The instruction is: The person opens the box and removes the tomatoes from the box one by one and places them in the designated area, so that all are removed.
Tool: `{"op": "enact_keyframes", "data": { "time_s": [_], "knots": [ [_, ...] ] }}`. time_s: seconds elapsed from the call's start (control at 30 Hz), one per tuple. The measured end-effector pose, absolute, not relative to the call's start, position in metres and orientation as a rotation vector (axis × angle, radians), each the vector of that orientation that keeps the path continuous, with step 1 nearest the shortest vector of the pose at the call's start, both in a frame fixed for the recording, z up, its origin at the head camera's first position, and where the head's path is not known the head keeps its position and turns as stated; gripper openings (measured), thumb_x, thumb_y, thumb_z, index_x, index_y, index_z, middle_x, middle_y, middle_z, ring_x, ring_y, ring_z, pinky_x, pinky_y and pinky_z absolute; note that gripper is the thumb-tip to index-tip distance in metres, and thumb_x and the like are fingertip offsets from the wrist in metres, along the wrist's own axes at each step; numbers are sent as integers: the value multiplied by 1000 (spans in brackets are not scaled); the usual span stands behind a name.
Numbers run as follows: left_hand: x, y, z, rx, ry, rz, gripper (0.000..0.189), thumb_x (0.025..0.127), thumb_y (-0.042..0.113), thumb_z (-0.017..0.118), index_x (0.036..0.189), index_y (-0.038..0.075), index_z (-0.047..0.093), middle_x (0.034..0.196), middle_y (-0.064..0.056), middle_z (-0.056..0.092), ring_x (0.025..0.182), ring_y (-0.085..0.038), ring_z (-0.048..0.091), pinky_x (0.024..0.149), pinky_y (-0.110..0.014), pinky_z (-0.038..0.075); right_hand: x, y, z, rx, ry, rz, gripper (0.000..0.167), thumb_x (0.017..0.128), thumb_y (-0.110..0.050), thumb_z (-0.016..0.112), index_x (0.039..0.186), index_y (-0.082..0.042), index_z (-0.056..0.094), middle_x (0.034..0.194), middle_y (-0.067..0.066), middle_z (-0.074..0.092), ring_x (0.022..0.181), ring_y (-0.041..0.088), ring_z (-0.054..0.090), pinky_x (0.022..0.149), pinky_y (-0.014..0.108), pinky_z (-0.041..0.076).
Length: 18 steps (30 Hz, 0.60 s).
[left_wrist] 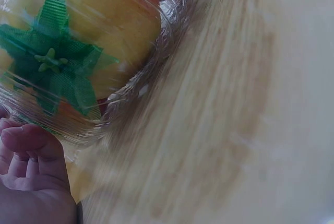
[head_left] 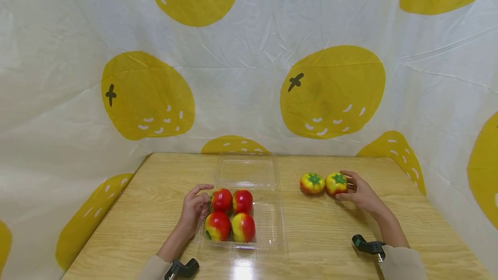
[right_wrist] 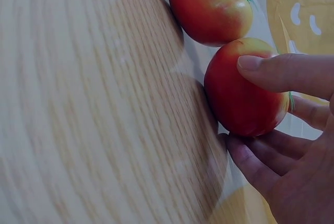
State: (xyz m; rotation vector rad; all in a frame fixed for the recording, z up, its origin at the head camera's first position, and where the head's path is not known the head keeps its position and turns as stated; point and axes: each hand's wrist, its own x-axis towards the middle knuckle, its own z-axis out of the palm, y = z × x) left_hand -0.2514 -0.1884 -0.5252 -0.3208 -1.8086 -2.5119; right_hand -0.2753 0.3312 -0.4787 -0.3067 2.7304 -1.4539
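My right hand [head_left: 362,193] is around the right one of two red-and-yellow tomatoes, thumb on one side and fingers on the other; this tomato [right_wrist: 245,91] rests on the table. The other loose tomato [head_left: 312,183] sits right beside it, green leaves up. At the left, my left hand [head_left: 193,209] holds the near-left side of a clear plastic clamshell box [head_left: 268,224], its curled fingers [left_wrist: 39,143] at the box's corner in the left wrist view. Several tomatoes lie in the box's left part, among them a red-and-yellow one [head_left: 243,228] at the front.
The box's clear lid [head_left: 246,172] lies folded back toward the far edge of the wooden table [head_left: 323,237]. A white curtain [head_left: 241,90] with yellow fruit prints hangs behind the table and along both sides.
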Motion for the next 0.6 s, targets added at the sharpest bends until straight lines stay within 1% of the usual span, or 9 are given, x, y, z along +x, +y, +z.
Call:
{"op": "enact_keyframes", "data": {
  "time_s": [0.23, 0.37, 0.43, 0.53, 0.6],
  "knots": [
    [-252, -189, -527, -347, -1808, -2522, 30, 100, 0, 38, 121, 5, 59, 61, 8, 50, 44, -3, 42, 43, -15, 39, -276, 333, -482, -308, 2729, -1464, 87, 90, -7, 76, 156, 10, 22, 152, 43, 32, 135, 63, 42, 109, 67, 42],
    [-252, -189, -527, -358, -1803, -2522, 30, 100, 0, 39, 121, 5, 59, 61, 8, 50, 44, -3, 42, 43, -16, 39, -277, 334, -483, -300, 2742, -1457, 87, 91, -11, 76, 157, 8, 22, 153, 43, 32, 136, 63, 42, 109, 66, 42],
    [-252, -189, -527, -368, -1800, -2521, 29, 100, 0, 39, 121, 3, 58, 61, 8, 50, 45, -3, 42, 44, -16, 40, -277, 335, -483, -304, 2752, -1452, 87, 92, -12, 76, 157, 8, 22, 152, 44, 32, 136, 64, 42, 108, 66, 44],
    [-251, -190, -527, -376, -1799, -2525, 29, 100, 0, 39, 121, 3, 59, 62, 8, 51, 45, -3, 42, 44, -15, 40, -277, 335, -481, -305, 2767, -1447, 86, 92, -13, 76, 157, 8, 24, 151, 45, 33, 135, 64, 43, 105, 61, 49],
    [-251, -190, -526, -376, -1802, -2527, 29, 100, 1, 39, 122, 4, 59, 62, 8, 51, 46, -3, 42, 45, -15, 40, -276, 336, -480, -307, 2777, -1444, 85, 92, -12, 76, 156, 8, 25, 151, 44, 35, 134, 64, 44, 103, 53, 53]
  ]
}}
